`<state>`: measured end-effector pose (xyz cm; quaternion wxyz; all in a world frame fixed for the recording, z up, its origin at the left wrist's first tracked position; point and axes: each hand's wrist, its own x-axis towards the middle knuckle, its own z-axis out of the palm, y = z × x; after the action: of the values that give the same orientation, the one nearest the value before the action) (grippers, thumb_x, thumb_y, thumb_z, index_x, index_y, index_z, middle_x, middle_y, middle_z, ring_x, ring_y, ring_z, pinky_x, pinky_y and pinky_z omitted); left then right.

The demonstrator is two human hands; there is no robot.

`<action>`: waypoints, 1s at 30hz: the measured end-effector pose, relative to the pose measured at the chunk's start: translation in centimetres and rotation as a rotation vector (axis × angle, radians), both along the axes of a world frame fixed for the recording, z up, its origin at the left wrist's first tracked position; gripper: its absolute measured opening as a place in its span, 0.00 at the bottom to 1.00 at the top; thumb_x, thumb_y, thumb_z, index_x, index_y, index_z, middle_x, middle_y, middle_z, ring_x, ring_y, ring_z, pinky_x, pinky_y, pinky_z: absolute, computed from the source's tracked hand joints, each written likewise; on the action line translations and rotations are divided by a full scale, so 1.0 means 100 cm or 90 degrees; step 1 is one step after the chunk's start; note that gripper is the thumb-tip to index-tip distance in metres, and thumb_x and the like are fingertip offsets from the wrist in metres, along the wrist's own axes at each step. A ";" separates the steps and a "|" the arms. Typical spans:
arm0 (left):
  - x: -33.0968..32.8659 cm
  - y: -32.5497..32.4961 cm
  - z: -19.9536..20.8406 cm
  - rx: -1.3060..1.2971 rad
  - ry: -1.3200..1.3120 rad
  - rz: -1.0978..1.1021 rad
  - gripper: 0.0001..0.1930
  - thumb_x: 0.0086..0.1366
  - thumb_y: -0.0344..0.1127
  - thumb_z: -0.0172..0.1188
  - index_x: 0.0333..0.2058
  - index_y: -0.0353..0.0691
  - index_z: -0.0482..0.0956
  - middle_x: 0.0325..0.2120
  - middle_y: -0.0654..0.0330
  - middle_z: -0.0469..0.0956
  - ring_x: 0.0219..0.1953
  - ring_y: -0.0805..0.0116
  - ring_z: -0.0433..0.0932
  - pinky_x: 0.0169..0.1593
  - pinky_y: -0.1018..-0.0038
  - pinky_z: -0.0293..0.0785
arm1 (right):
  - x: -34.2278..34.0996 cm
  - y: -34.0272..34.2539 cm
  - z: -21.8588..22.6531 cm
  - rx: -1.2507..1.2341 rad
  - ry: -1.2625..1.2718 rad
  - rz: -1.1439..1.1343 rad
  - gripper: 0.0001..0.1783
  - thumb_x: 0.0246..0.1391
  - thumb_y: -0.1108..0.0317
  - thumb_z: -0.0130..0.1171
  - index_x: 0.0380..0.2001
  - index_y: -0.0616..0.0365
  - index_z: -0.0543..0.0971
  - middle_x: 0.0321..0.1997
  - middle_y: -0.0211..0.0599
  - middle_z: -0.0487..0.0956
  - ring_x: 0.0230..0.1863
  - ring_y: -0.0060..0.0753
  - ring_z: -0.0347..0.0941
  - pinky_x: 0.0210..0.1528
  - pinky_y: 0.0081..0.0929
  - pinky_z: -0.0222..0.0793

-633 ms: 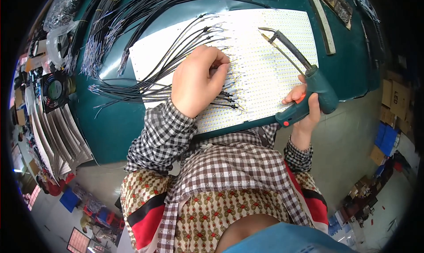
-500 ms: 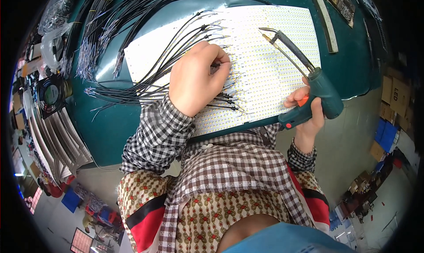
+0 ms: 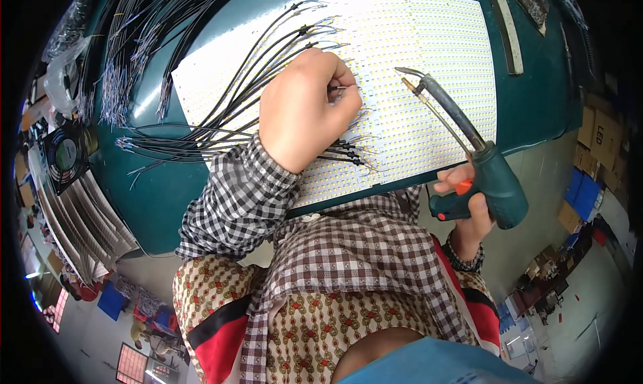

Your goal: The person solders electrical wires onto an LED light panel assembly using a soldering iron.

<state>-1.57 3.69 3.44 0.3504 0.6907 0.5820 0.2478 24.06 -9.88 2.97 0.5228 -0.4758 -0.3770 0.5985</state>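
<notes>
A white LED circuit board, covered with rows of small yellowish dots, lies on the green table. Several black cables with thin stripped wire ends run across its left half. Over the middle of the board, my left hand is closed in a pinch on one cable; its fingers hide most of that cable's end. My right hand grips a dark green soldering gun with an orange trigger, near the board's lower right corner. The gun's metal tip points up and left above the board, apart from my left fingers.
Bundles of black cables lie at the back left. Pale strips rest at the back right. A black fan and stacked white panels stand at the left. Cardboard boxes are beyond the table on the right.
The soldering gun in my right hand has come down toward me, its tip lower over the board. My left hand has shifted slightly right, still pinched. The whole view has shifted slightly.
</notes>
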 end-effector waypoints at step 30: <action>0.004 -0.005 -0.001 0.035 0.029 -0.004 0.04 0.50 0.31 0.65 0.24 0.41 0.77 0.23 0.61 0.75 0.23 0.64 0.75 0.27 0.69 0.71 | -0.017 -0.003 0.022 -0.054 -0.140 0.044 0.25 0.58 0.54 0.60 0.41 0.72 0.75 0.38 0.47 0.78 0.38 0.37 0.78 0.44 0.33 0.75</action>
<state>-1.19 3.23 3.29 0.3188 0.7071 0.5809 0.2468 22.36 -10.17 5.20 0.4370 -0.5471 -0.4223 0.5757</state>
